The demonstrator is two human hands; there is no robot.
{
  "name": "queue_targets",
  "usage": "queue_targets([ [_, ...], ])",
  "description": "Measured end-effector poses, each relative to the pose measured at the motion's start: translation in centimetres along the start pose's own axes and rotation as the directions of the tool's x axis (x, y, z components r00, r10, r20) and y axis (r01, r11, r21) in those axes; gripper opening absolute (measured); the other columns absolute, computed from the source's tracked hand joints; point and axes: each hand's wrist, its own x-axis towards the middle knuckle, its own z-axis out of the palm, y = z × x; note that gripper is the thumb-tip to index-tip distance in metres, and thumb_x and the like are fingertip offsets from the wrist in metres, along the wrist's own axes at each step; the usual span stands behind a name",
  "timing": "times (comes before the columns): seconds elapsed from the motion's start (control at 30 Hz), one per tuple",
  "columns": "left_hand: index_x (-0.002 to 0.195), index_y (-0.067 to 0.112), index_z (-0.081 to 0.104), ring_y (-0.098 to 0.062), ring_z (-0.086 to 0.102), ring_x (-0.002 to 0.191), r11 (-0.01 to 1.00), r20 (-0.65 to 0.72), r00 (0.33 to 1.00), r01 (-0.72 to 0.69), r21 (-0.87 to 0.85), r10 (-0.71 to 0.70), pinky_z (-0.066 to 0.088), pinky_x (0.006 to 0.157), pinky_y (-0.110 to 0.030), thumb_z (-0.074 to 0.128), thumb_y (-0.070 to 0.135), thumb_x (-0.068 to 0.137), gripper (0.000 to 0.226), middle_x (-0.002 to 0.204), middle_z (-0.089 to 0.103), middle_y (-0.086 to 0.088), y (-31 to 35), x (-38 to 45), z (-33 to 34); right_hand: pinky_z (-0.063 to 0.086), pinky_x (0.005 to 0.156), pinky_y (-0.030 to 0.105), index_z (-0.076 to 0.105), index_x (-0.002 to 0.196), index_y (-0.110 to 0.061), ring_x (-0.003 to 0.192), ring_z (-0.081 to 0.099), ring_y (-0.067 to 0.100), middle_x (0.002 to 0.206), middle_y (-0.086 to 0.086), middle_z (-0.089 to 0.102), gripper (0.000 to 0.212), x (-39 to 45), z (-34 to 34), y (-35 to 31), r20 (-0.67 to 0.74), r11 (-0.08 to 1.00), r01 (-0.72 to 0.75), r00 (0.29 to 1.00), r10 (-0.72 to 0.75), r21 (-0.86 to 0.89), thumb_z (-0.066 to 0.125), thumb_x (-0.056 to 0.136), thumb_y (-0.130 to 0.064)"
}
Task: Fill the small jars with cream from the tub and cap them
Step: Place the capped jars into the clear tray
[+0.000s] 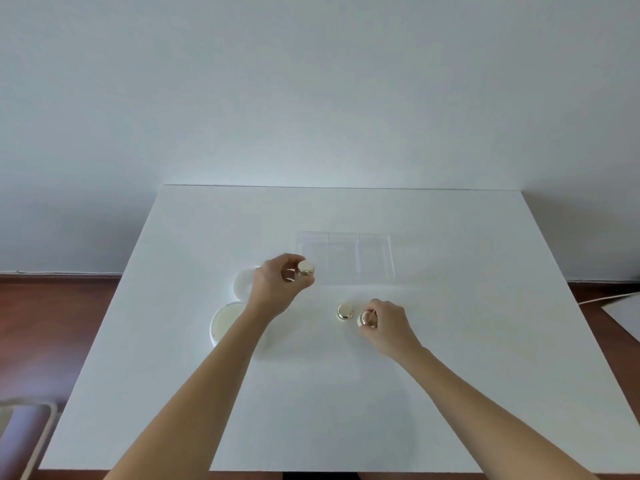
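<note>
1. Left hand [277, 282] pinching a gold-capped small jar [306, 268], raised near the clear tray [346, 258].
2. Right hand [384, 323] gripping a second jar [366, 318] on the table [346, 393], apparently twisting; third jar [344, 311] beside.
3. Twist caps squarely; open tub [225, 323] left.

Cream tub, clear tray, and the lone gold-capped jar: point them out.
cream tub [225, 322], head view, on the cream surface
clear tray [375, 254], head view, on its floor
gold-capped jar [344, 311], head view, on its cap

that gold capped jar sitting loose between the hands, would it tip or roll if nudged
The gold-capped jar looks squat and broad-based, so it would probably slide rather than tip. Its glossy cap may be slippery to pinch. On its side, its round body would likely roll across the smooth table.
</note>
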Motion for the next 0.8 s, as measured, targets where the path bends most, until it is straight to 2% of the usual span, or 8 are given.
queue_targets([
  [0.07, 0.097, 0.019, 0.073, 0.005, 0.065, 0.068, 0.998, -0.001, 0.999, -0.042, 0.046, 0.042, 0.041, 0.055, -0.002, 0.082, 0.014, 0.075, 0.024, 0.084, 0.072, 0.006, 0.3, 2.0, -0.2, 0.042, 0.064, 0.027, 0.059, 0.084, -0.006, 0.071, 0.052, 0.019, 0.074, 0.001, 0.058, 0.003, -0.1, -1.1, -0.3, -0.025, 0.997, -0.006, 1.0, 0.008, 0.081, 0.058, 0.083, -0.008],
  [0.13, 0.099, 0.013, 0.072, -0.011, 0.069, 0.082, 0.992, 0.039, 0.993, -0.11, 0.066, 0.108, 0.047, 0.067, -0.007, 0.082, 0.008, 0.075, 0.026, 0.097, 0.07, -0.004, 0.2, 4.1, -0.2, 0.042, 0.062, 0.025, 0.061, 0.086, -0.007, 0.067, 0.05, 0.018, 0.072, -0.001, 0.057, 0.004, 0.1, -2.2, -0.8, -0.042, 0.99, -0.008, 0.999, 0.014, 0.141, 0.061, 0.082, -0.009],
  [0.2, 0.102, 0.013, 0.072, -0.02, 0.065, 0.096, 0.971, 0.128, 0.975, -0.199, 0.133, 0.182, 0.046, 0.08, -0.018, 0.083, 0.009, 0.076, 0.029, 0.101, 0.07, -0.004, 0.0, 5.9, -0.1, 0.043, 0.063, 0.022, 0.063, 0.09, -0.008, 0.07, 0.055, 0.02, 0.075, -0.001, 0.06, 0.01, 0.5, -3.1, -1.2, -0.061, 0.986, 0.0, 0.998, 0.01, 0.167, 0.064, 0.08, -0.01],
  [0.3, 0.106, 0.021, 0.072, -0.024, 0.054, 0.113, 0.884, 0.252, 0.933, -0.331, 0.33, 0.256, 0.036, 0.1, -0.036, 0.081, 0.02, 0.078, 0.029, 0.101, 0.072, 0.006, -1.0, 8.2, 0.3, 0.043, 0.062, 0.017, 0.064, 0.093, -0.011, 0.076, 0.062, 0.021, 0.079, 0.0, 0.063, 0.014, 1.1, -3.9, -1.7, -0.088, 0.983, 0.018, 0.996, -0.002, 0.184, 0.066, 0.079, -0.011],
  [0.4, 0.112, 0.029, 0.07, -0.021, 0.041, 0.13, 0.773, 0.354, 0.903, -0.4, 0.493, 0.242, 0.008, 0.118, -0.051, 0.078, 0.03, 0.08, 0.033, 0.105, 0.069, 0.013, -1.8, 9.7, 0.7, 0.041, 0.062, 0.011, 0.064, 0.092, -0.012, 0.077, 0.063, 0.02, 0.077, -0.003, 0.062, 0.013, 1.7, -4.0, -2.0, -0.106, 0.978, 0.03, 0.994, -0.008, 0.205, 0.066, 0.079, -0.01],
  [0.47, 0.114, 0.033, 0.069, -0.02, 0.033, 0.138, 0.697, 0.412, 0.884, -0.438, 0.568, 0.221, -0.008, 0.116, -0.057, 0.075, 0.033, 0.081, 0.034, 0.106, 0.07, 0.016, -1.8, 10.3, 0.9, 0.04, 0.061, 0.009, 0.064, 0.091, -0.013, 0.076, 0.062, 0.019, 0.077, -0.004, 0.062, 0.013, 2.0, -3.9, -2.3, -0.11, 0.976, 0.034, 0.994, -0.01, 0.214, 0.067, 0.079, -0.011],
  [0.53, 0.114, 0.036, 0.068, -0.02, 0.027, 0.144, 0.647, 0.453, 0.876, -0.443, 0.62, 0.166, -0.016, 0.113, -0.061, 0.074, 0.034, 0.081, 0.034, 0.106, 0.071, 0.017, -1.6, 10.6, 1.1, 0.04, 0.062, 0.008, 0.064, 0.092, -0.012, 0.075, 0.062, 0.019, 0.078, -0.002, 0.063, 0.015, 2.2, -3.8, -2.5, -0.113, 0.975, 0.039, 0.993, -0.014, 0.217, 0.068, 0.078, -0.011],
  [0.8, 0.11, 0.033, 0.07, -0.022, 0.031, 0.144, 0.614, 0.522, 0.851, -0.446, 0.651, 0.065, -0.015, 0.11, -0.07, 0.074, 0.031, 0.081, 0.03, 0.106, 0.071, 0.016, -0.4, 10.8, 1.7, 0.045, 0.068, 0.018, 0.065, 0.101, -0.013, 0.079, 0.063, 0.019, 0.086, 0.0, 0.066, 0.025, 3.1, -3.8, -2.9, -0.113, 0.978, 0.041, 0.993, -0.018, 0.205, 0.071, 0.076, -0.013],
])
